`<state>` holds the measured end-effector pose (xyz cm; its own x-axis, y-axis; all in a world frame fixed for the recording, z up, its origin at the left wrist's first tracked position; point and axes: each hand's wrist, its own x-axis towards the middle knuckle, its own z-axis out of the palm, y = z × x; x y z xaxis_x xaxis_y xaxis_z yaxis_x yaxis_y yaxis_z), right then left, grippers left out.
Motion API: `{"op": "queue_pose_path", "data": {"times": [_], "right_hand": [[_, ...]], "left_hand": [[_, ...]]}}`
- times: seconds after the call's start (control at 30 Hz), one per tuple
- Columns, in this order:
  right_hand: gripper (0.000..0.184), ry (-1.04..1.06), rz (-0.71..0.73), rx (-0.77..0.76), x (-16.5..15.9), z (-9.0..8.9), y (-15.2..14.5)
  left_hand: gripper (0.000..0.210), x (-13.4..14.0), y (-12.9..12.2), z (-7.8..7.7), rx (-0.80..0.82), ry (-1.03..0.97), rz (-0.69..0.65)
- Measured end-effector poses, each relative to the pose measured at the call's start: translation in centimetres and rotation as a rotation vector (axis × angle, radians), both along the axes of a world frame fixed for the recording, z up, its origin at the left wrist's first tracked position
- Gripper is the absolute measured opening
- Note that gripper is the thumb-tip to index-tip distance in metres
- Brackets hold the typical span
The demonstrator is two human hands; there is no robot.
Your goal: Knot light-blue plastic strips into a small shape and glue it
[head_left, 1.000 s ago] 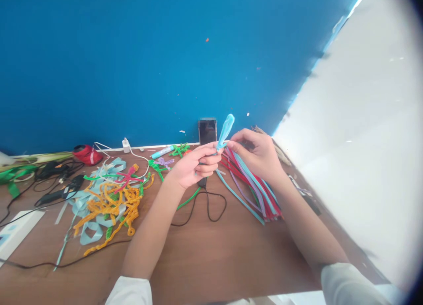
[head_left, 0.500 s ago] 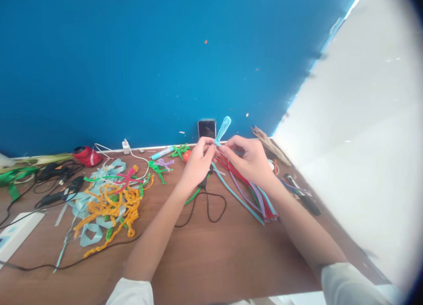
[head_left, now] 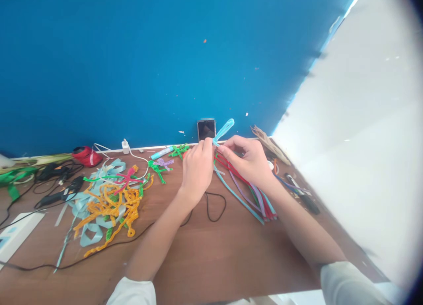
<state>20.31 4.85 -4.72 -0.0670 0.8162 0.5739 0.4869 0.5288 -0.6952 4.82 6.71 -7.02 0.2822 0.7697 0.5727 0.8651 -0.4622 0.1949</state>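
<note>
Between my two hands, above the back of the table, is a light blue pipe cleaner (head_left: 224, 129) bent into narrow loops that point up and to the right. My left hand (head_left: 198, 164) is closed at the base of the loops, its back turned to me, so its fingertips are hidden. My right hand (head_left: 246, 159) pinches the same base between thumb and forefinger. Under and beside my right hand lies a bundle of pipe cleaners (head_left: 261, 203) in red, purple, green and blue. One light blue strand of it runs up toward my hands.
On the brown table (head_left: 211, 261), a heap of orange twisted stems (head_left: 115, 203) and pale blue ribbon lies left. A phone (head_left: 206, 129) leans against the blue wall. Black cables (head_left: 216, 208), a power strip (head_left: 20, 234), a glue stick (head_left: 161, 153) and a dark-handled tool (head_left: 307, 199) lie around.
My left hand has rolled over, so its back now faces me and its fingers cover the base. The blue loops have tilted further right. My right hand has barely moved.
</note>
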Motion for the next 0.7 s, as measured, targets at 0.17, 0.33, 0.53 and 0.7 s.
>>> {"op": "queue_pose_path", "data": {"times": [0.17,0.33,0.53,0.7], "right_hand": [[0.022,0.017,0.034,-0.027,0.0,0.2,0.0],[0.024,0.088,0.107,-0.107,0.7,0.1,0.5],[0.03,0.123,0.185,-0.173,2.1,0.3,1.6],[0.03,0.117,0.216,-0.169,2.8,0.5,1.6]], "left_hand": [[0.027,-0.2,0.5,0.1,-0.257,-0.408,-0.223],[0.035,-0.5,0.4,1.1,-0.641,-0.873,-0.519],[0.037,-0.6,0.1,1.7,-0.787,-0.997,-0.671],[0.039,-1.3,0.2,1.9,-0.767,-0.852,-0.704]]}}
